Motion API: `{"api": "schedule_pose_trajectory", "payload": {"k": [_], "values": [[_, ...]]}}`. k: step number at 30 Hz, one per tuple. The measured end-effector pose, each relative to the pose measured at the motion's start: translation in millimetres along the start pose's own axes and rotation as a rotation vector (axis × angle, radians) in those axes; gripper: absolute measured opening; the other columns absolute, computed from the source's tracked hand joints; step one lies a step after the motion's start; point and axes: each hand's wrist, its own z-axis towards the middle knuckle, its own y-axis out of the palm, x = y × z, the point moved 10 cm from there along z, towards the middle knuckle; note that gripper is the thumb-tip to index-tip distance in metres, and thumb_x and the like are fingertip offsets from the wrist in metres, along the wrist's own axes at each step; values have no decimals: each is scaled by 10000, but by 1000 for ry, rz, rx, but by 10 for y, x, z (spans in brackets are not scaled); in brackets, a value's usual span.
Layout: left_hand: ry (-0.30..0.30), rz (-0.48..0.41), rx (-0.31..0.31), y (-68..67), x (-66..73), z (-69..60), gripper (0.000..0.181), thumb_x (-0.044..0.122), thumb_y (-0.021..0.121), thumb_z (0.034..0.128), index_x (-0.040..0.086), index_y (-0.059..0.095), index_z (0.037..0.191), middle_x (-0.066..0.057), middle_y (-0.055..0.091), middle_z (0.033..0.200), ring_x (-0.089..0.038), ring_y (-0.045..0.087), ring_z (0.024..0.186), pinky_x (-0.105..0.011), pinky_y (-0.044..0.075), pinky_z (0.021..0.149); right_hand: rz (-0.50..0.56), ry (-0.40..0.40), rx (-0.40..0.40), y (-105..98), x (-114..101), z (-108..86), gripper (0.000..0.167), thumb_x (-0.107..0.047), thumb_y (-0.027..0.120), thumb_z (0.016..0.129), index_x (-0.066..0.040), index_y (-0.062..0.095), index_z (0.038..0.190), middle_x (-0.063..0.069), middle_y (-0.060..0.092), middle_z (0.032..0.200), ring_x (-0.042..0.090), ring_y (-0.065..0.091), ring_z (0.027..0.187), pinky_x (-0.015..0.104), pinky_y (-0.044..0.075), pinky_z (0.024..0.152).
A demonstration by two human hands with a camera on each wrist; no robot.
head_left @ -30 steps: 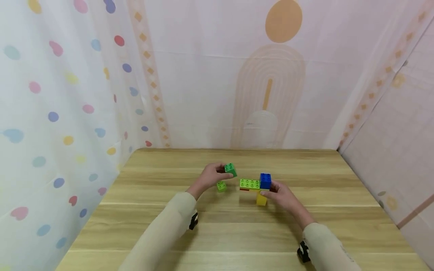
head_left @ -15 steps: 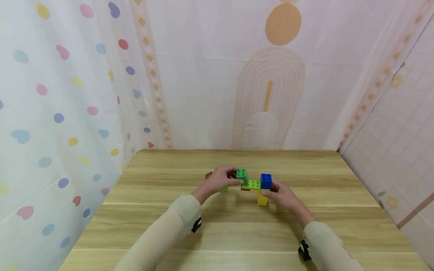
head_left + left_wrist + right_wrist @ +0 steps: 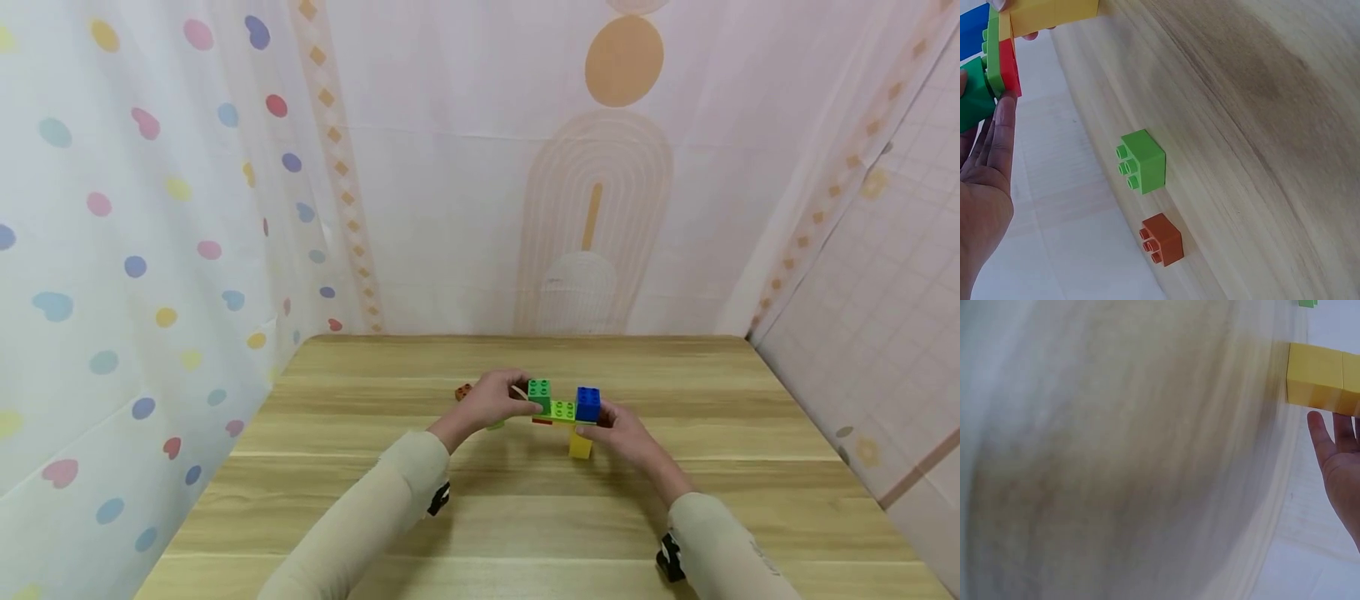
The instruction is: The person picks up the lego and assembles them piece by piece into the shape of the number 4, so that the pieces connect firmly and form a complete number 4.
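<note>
My left hand (image 3: 491,400) pinches a dark green building block (image 3: 539,396) at the left end of a light green studded plate (image 3: 562,410). In the left wrist view the green block (image 3: 974,94) stands against the plate's studs, slightly tilted; whether it is fully seated I cannot tell. A red piece (image 3: 1010,67) lies beneath the plate. My right hand (image 3: 628,432) holds the built piece at its right end, where a blue block (image 3: 588,403) sits above a yellow column (image 3: 580,442). The right wrist view shows the stacked yellow blocks (image 3: 1316,375) by its fingers.
On the wooden table (image 3: 525,533), a loose light green block (image 3: 1144,161) and a brown block (image 3: 1163,239) lie left of the built piece, partly behind my left hand in the head view. A patterned curtain (image 3: 450,208) hangs behind the table.
My left hand has moved right and slightly down, bringing the dark green block from left of the plate onto its left end. My right hand stays on the built piece.
</note>
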Motion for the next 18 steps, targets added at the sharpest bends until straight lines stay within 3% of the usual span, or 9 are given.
{"api": "schedule_pose_trajectory", "payload": {"k": [5,9,14,18], "values": [[13,6,-7,-2,6,8,292,197,787,872,97,686,1128,-69,660,1027,-151,646,869,-308,545,771,-12,-3,13,45,-22,25,496,-216,733,919,-7,553,1331,121,649,1164,224,598,998,366,485,862],[24,20,-15,16,33,8,290,201,781,878,98,685,1131,-38,662,1007,-147,648,870,-306,546,768,7,15,44,80,-19,37,585,-271,768,890,-25,540,1368,128,649,1201,229,610,1024,380,487,882],[34,36,-34,52,38,32,239,210,778,883,118,689,1085,-12,667,964,-144,643,862,-298,538,760,32,62,95,69,55,49,543,-274,771,886,-5,580,1317,116,676,1158,220,628,1013,398,488,894],[35,83,-36,45,56,48,181,248,779,882,157,690,1011,4,670,919,-139,606,836,-293,516,740,66,45,85,73,66,59,540,-251,746,909,27,556,1331,146,668,1180,235,623,1042,405,478,918]]}}
